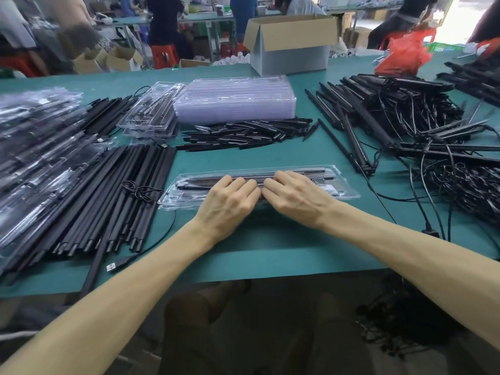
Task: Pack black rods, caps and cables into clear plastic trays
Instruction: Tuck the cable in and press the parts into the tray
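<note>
Green table (270,158): our left hand (230,201) and right hand (295,196) press loosely bent fingers onto clear tray (349,194) holding black rods (194,182).

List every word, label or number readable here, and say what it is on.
No text can be read anywhere.
Pale mark on the USB plug at the table's near edge: too small to read.
The cardboard box: no print on the sides shown.
The near clear tray: no label visible.

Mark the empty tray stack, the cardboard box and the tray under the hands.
empty tray stack (235,97), head view, top face.
cardboard box (292,58), head view, grey front wall.
near tray (348,192), head view, right rim.
</note>
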`<action>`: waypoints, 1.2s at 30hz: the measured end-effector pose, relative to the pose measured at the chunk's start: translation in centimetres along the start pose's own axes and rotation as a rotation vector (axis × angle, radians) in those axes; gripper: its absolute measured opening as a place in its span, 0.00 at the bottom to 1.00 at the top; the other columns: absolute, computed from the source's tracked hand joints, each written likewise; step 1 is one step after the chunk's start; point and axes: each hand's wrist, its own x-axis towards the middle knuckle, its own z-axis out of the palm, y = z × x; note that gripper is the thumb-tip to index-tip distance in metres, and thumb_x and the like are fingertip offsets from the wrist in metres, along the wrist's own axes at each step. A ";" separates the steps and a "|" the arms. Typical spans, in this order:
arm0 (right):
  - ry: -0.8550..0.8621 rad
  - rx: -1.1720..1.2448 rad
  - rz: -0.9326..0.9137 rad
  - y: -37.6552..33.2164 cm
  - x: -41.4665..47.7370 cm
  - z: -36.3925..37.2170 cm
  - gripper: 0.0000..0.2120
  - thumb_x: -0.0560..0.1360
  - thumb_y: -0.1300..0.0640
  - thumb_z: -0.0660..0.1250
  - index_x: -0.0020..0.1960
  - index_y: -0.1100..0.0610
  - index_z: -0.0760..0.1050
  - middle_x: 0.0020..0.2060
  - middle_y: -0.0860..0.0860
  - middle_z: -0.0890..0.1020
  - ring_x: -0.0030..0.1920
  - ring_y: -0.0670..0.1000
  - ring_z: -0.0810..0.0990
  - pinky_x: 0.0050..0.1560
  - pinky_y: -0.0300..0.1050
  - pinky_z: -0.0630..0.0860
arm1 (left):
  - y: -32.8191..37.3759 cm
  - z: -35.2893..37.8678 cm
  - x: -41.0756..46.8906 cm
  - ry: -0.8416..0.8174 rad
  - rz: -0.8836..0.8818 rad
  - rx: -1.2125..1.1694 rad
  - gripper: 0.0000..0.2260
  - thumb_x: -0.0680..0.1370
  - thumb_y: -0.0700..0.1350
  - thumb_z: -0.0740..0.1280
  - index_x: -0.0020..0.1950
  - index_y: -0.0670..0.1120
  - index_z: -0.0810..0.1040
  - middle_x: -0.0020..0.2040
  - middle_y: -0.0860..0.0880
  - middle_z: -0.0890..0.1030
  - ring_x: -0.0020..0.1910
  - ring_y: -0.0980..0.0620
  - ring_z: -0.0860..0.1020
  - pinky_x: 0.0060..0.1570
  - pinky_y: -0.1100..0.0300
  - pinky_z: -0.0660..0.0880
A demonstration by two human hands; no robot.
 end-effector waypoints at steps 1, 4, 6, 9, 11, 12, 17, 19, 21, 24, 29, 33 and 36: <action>0.000 0.001 -0.001 0.0 0.0 0.0 0.15 0.75 0.74 0.59 0.36 0.58 0.72 0.33 0.54 0.74 0.32 0.54 0.72 0.32 0.48 0.72 | -0.1 0.0 -0.1 0.004 -0.004 -0.005 0.11 0.77 0.33 0.66 0.37 0.45 0.73 0.35 0.47 0.74 0.33 0.46 0.73 0.33 0.52 0.71; -0.008 0.004 0.007 0.1 -0.1 0.0 0.14 0.75 0.73 0.61 0.36 0.58 0.72 0.34 0.54 0.75 0.33 0.55 0.73 0.34 0.48 0.73 | -0.2 0.1 -0.2 0.007 -0.046 -0.015 0.10 0.77 0.34 0.68 0.38 0.45 0.74 0.36 0.46 0.75 0.33 0.45 0.73 0.34 0.52 0.71; -0.011 0.012 0.018 0.0 -0.1 -0.1 0.13 0.76 0.72 0.61 0.37 0.58 0.72 0.35 0.54 0.75 0.33 0.55 0.73 0.34 0.49 0.73 | -0.2 0.1 -0.3 0.003 -0.063 -0.024 0.08 0.78 0.36 0.68 0.40 0.44 0.76 0.37 0.45 0.76 0.34 0.45 0.75 0.35 0.51 0.72; 0.002 0.025 0.030 0.0 -0.2 -0.2 0.13 0.76 0.73 0.61 0.37 0.58 0.73 0.35 0.54 0.75 0.33 0.55 0.73 0.34 0.49 0.74 | -0.1 0.1 -0.4 -0.003 -0.053 -0.044 0.08 0.81 0.38 0.65 0.43 0.43 0.79 0.40 0.46 0.79 0.36 0.45 0.77 0.37 0.51 0.73; 0.004 0.024 0.032 -0.1 -0.3 -0.2 0.13 0.75 0.73 0.62 0.37 0.58 0.73 0.35 0.54 0.75 0.33 0.55 0.73 0.34 0.49 0.74 | -0.1 0.0 -0.3 -0.008 -0.053 -0.049 0.09 0.81 0.38 0.65 0.42 0.43 0.79 0.40 0.46 0.79 0.36 0.45 0.77 0.37 0.51 0.74; 0.007 0.025 0.036 -0.1 -0.3 -0.2 0.13 0.74 0.73 0.63 0.37 0.58 0.73 0.35 0.54 0.75 0.33 0.55 0.73 0.34 0.49 0.74 | -0.1 -0.1 -0.3 -0.011 -0.053 -0.051 0.09 0.81 0.39 0.66 0.42 0.43 0.79 0.40 0.46 0.79 0.36 0.45 0.77 0.37 0.51 0.74; 0.007 0.035 0.048 -0.3 -0.4 -0.2 0.13 0.75 0.73 0.63 0.37 0.58 0.72 0.34 0.54 0.74 0.33 0.55 0.72 0.34 0.48 0.73 | 0.0 -0.5 -0.1 -0.045 -0.052 -0.070 0.07 0.79 0.37 0.66 0.41 0.43 0.78 0.40 0.45 0.79 0.37 0.44 0.78 0.38 0.50 0.75; -0.001 0.034 0.047 -0.4 -0.4 -0.3 0.13 0.75 0.73 0.63 0.37 0.58 0.73 0.34 0.53 0.74 0.33 0.55 0.73 0.34 0.48 0.73 | 0.0 -0.5 -0.1 -0.051 -0.054 -0.078 0.07 0.79 0.37 0.67 0.41 0.42 0.78 0.40 0.45 0.79 0.37 0.44 0.78 0.38 0.50 0.75; -0.003 0.034 0.053 -0.3 -0.3 -0.3 0.12 0.75 0.72 0.64 0.37 0.58 0.73 0.35 0.53 0.75 0.33 0.55 0.73 0.34 0.48 0.73 | -0.1 -0.6 -0.1 -0.039 -0.076 -0.089 0.07 0.79 0.38 0.67 0.41 0.42 0.79 0.40 0.45 0.79 0.37 0.44 0.78 0.38 0.49 0.75; -0.022 0.034 0.064 -0.1 -0.2 -0.5 0.11 0.75 0.71 0.65 0.38 0.57 0.74 0.35 0.53 0.76 0.34 0.55 0.74 0.36 0.49 0.74 | -0.1 -0.6 -0.3 0.010 -0.152 -0.113 0.07 0.79 0.39 0.67 0.42 0.42 0.80 0.38 0.45 0.80 0.36 0.43 0.78 0.37 0.50 0.75; -0.041 0.042 0.075 0.0 -0.2 -0.8 0.12 0.75 0.71 0.63 0.38 0.57 0.74 0.36 0.54 0.76 0.35 0.55 0.75 0.37 0.49 0.75 | 0.0 -0.6 -0.3 0.045 -0.194 -0.118 0.09 0.79 0.40 0.64 0.42 0.43 0.80 0.36 0.45 0.78 0.34 0.43 0.76 0.35 0.51 0.73; -0.045 0.032 0.058 0.0 -0.2 -0.7 0.12 0.75 0.71 0.64 0.38 0.57 0.74 0.36 0.53 0.76 0.35 0.55 0.75 0.37 0.49 0.75 | -0.1 -0.5 -0.1 0.036 -0.166 -0.113 0.09 0.79 0.39 0.64 0.40 0.43 0.79 0.35 0.46 0.77 0.34 0.44 0.76 0.35 0.50 0.73; -0.031 0.030 0.041 -0.1 -0.3 -0.5 0.12 0.75 0.72 0.63 0.38 0.57 0.73 0.35 0.53 0.75 0.34 0.55 0.74 0.35 0.48 0.73 | -0.3 -0.4 -0.1 0.000 -0.100 -0.113 0.08 0.79 0.40 0.67 0.39 0.43 0.77 0.36 0.45 0.77 0.34 0.44 0.76 0.36 0.50 0.74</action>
